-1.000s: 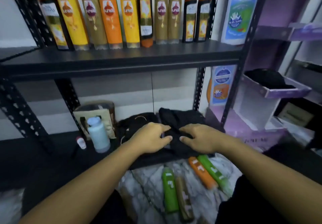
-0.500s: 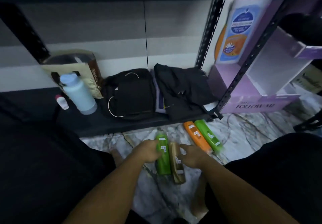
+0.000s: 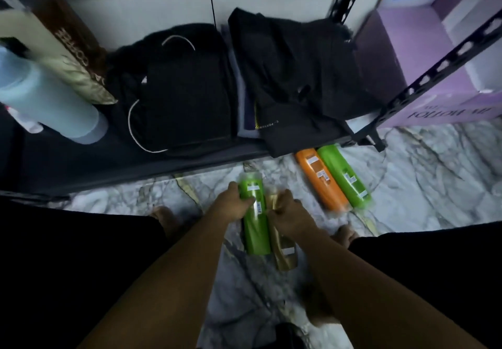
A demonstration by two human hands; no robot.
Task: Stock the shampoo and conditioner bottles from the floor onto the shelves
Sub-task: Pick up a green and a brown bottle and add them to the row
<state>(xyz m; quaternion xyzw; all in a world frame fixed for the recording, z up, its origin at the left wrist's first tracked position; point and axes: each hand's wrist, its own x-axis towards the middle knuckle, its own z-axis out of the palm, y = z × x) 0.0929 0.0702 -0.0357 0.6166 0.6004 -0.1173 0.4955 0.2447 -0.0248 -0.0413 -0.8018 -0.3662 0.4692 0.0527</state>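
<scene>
Several bottles lie on the marble floor in front of the black bottom shelf. My left hand grips a green bottle near its upper end. Right beside it, my right hand grips a gold-brown bottle. Both bottles still lie along the floor, side by side and touching. Further right an orange bottle and a second green bottle lie together, their tops tucked under the shelf edge.
Folded black clothes and a black jacket cover the bottom shelf. A pale blue bottle and a coffee bag stand at its left. A purple box sits behind the black rack post. My knees flank the bottles.
My head tipped down from the upper shelf to the floor. Both hands left the black clothes, dropped to the floor and closed round the green and gold-brown bottles.
</scene>
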